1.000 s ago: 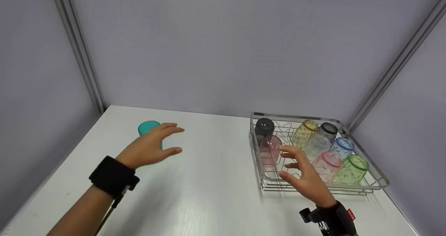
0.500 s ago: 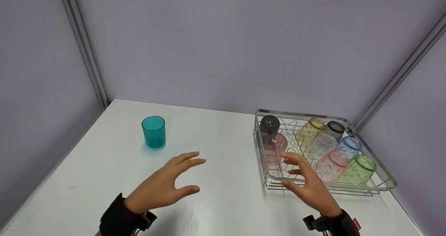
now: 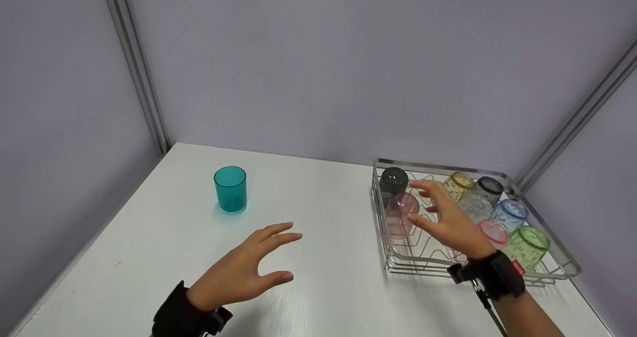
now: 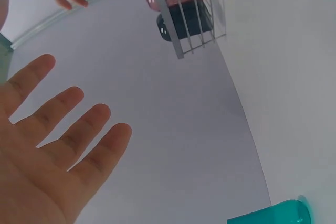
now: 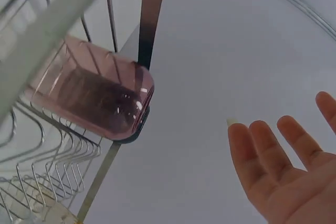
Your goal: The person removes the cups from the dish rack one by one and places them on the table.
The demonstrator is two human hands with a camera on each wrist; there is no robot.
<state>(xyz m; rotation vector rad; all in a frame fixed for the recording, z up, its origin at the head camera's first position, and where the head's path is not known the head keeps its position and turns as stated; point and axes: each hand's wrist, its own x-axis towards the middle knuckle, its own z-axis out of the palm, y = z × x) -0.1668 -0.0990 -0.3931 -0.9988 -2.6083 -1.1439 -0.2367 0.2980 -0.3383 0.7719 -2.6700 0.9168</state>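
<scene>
A teal glass point(image 3: 231, 190) stands upright on the white table, mouth up. My left hand point(image 3: 236, 275) hovers nearer to me than that glass, fingers spread and holding nothing; in the left wrist view its palm point(image 4: 47, 166) shows bare. Over the wire rack point(image 3: 423, 260) my right hand point(image 3: 455, 227) hangs with fingers apart and nothing in them. Closest to its fingertips is a pink glass point(image 3: 400, 217), bottom up at the rack's left side. Behind that one sits a dark grey glass point(image 3: 393, 180), also upside down. The right wrist view shows the pink glass point(image 5: 94, 90) apart from the fingers.
On the rack's right side several glasses stand: yellow point(image 3: 459, 182), dark point(image 3: 488, 187), clear point(image 3: 475, 207), blue point(image 3: 510, 215), pink-rimmed point(image 3: 492, 231) and green point(image 3: 527, 245). Grey panels point(image 3: 318, 68) enclose the table point(image 3: 308, 202) at the back and sides.
My left hand has drawn back from the teal glass toward me, leaving it in full view. The right hand has moved forward and up over the rack. The head view has shifted slightly.
</scene>
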